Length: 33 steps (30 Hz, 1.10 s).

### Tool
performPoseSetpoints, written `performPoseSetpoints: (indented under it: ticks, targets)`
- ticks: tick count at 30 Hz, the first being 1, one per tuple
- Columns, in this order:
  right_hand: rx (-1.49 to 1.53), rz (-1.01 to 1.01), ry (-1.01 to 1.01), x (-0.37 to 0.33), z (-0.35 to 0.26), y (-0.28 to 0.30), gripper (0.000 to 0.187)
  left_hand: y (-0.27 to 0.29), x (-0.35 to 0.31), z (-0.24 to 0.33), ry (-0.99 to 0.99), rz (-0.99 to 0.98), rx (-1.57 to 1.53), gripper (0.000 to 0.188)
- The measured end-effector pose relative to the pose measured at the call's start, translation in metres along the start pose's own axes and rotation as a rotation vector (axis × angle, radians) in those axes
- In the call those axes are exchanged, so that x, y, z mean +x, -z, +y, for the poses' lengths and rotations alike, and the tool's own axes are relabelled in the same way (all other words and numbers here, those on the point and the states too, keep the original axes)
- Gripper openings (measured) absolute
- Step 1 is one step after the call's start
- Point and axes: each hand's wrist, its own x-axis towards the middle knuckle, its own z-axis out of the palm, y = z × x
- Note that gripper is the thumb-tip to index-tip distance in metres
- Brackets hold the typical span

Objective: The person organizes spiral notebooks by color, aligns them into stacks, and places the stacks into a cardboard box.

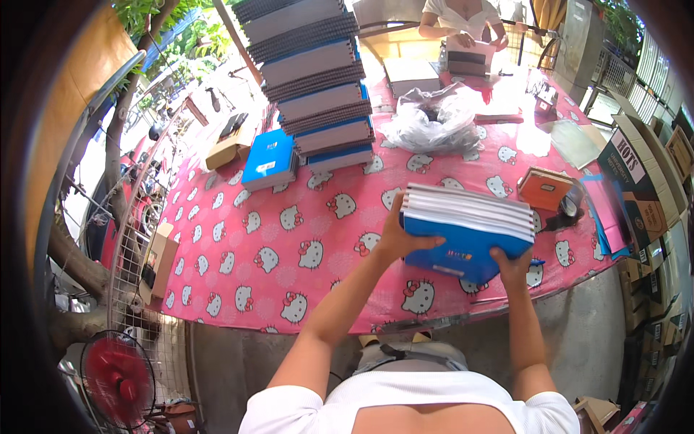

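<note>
Head view: left hand (394, 235) part-closed on the left side of a bundle of blue notebooks (459, 242), thumb on the front cover. Right hand (512, 266) grips the near right corner, thumb on cover, its other fingers hidden. Bundle tilted at the pink table's (275, 231) near right part. Tall notebook stack (322, 94) far left; crumpled plastic bag (434, 126) beyond bundle.

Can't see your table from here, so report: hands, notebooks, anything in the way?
Left hand and right hand clasping blue notebooks from either side. Blue cover facing the camera. Plastic bag beyond, not blocking the hands.
</note>
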Motion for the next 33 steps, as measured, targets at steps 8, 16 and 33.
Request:
performPoseSetpoints:
  ticks: [8, 16, 33]
  targets:
    - [-0.156, -0.212, 0.014, -0.036, 0.020, 0.017, 0.079, 0.020, -0.024, 0.008, -0.036, -0.156, 0.004, 0.113]
    - [0.092, -0.046, -0.101, -0.051, 0.018, -0.007, 0.073, 0.010, -0.048, 0.000, -0.072, -0.024, -0.034, 0.096]
    - [0.597, -0.160, -0.022, 0.071, -0.065, -0.371, 0.043, 0.260, -0.061, 0.195, -0.502, 0.821, -0.674, 0.040]
